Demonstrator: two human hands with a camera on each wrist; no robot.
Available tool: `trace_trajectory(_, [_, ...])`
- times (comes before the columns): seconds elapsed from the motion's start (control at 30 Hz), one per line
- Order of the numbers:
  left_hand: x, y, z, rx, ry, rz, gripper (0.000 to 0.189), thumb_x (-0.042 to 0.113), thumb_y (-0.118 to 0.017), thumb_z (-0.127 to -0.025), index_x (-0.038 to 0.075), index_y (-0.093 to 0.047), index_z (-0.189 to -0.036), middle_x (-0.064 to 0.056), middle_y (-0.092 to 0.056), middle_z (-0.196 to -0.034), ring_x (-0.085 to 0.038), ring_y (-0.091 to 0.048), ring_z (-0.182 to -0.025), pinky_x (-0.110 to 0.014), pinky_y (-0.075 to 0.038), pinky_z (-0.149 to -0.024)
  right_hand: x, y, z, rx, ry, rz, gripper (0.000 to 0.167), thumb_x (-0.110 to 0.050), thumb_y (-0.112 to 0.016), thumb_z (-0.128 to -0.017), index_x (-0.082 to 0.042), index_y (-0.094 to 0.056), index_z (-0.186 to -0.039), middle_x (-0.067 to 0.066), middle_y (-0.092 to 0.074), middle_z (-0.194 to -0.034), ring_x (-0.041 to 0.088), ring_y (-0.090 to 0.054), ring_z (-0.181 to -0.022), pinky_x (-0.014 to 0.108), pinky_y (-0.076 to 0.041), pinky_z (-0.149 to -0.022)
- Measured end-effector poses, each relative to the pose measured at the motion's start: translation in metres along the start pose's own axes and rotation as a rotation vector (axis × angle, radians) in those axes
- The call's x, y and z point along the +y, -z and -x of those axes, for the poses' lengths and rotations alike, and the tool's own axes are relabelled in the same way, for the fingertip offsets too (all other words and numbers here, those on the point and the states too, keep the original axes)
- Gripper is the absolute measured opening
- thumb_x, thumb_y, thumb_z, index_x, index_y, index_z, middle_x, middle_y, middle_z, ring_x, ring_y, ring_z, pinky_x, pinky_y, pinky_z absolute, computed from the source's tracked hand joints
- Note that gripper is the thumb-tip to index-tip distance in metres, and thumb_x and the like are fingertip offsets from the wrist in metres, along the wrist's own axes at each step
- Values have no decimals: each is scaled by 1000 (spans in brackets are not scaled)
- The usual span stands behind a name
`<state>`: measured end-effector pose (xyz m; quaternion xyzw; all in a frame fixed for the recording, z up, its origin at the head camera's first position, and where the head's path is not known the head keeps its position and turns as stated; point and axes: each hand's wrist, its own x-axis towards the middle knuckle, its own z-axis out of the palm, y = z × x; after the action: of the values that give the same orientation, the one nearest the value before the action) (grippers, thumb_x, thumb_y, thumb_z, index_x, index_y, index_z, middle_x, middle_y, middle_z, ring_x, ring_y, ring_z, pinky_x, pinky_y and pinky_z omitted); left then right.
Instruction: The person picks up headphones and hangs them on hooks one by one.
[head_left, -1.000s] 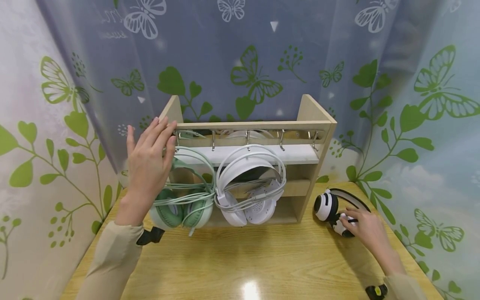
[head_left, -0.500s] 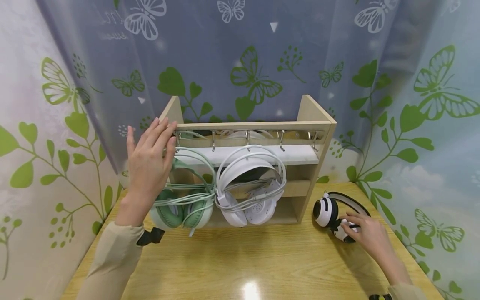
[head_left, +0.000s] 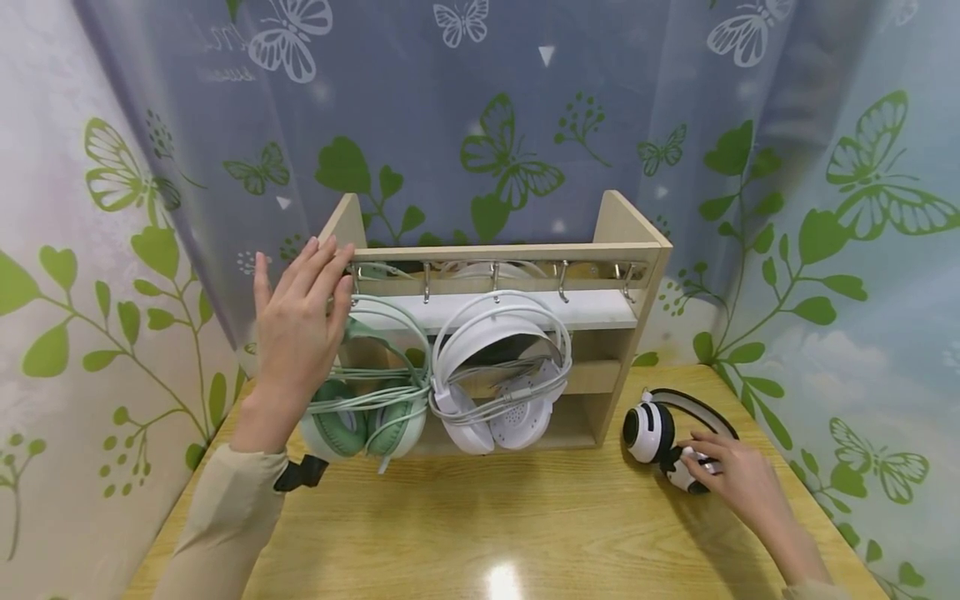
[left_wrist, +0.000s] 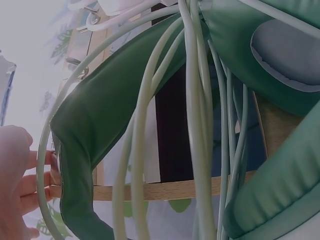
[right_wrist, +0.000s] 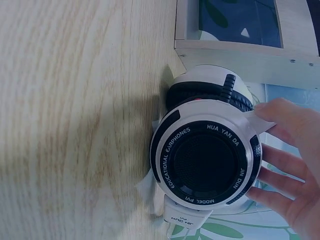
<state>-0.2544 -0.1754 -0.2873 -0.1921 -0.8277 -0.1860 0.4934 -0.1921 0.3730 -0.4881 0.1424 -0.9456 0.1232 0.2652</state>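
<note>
My left hand (head_left: 296,333) rests its fairly straight fingers on the top left corner of a light wooden rack (head_left: 517,253). Just beside that hand, green headphones (head_left: 330,427) with looped cable hang at the rack's front; their padded headband (left_wrist: 97,112) fills much of the left wrist view. To their right hang white headphones (head_left: 468,429), their cable bundled too. On the right, my right hand (head_left: 742,483) pinches black-and-white headphones (head_left: 658,433) by the edge of the nearer ear cup (right_wrist: 205,157). Their headband arches behind my fingers.
Several metal hooks (head_left: 563,282) line the rack's front rail above a white shelf (head_left: 600,310). The wooden table (head_left: 420,533) extends in front of the rack. Patterned curtains (head_left: 525,100) enclose the back and both sides.
The black-and-white headphones have shifted slightly toward me with my right hand, and their ear cups have turned a little. My left hand and the hanging headphones stay where they were.
</note>
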Motion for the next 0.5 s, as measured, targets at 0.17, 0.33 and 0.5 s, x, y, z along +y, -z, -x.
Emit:
trace_trajectory(0.17, [0,-1,0,4,-6,-4,38,26,-51,-107,11,-63,-139,-11,-59,-144,-30,-49,-139,-55,-5,-126,-1,0,4,25,23,-6,22,-15,-88,-74,-10,-82,-94,13,-76,-106,26,-71,-69,22,-38,-43])
trace_trajectory(0.33, [-1,-1,0,15,-6,-1,38,27,-51,-107,10,-64,-138,-11,-59,-144,-29,-50,-139,-55,-6,-126,-3,1,7,36,38,1,23,-15,-89,-73,-11,-82,-94,12,-76,-106,29,-72,-74,25,-43,-46])
trace_trajectory(0.5, [-1,-1,0,11,-7,0,37,26,-51,-107,10,-64,-139,-11,-59,-144,-29,-49,-139,-55,-6,-126,-3,2,9,35,59,-1,24,-15,-90,-72,-11,-82,-94,11,-76,-105,28,-71,-74,25,-44,-46])
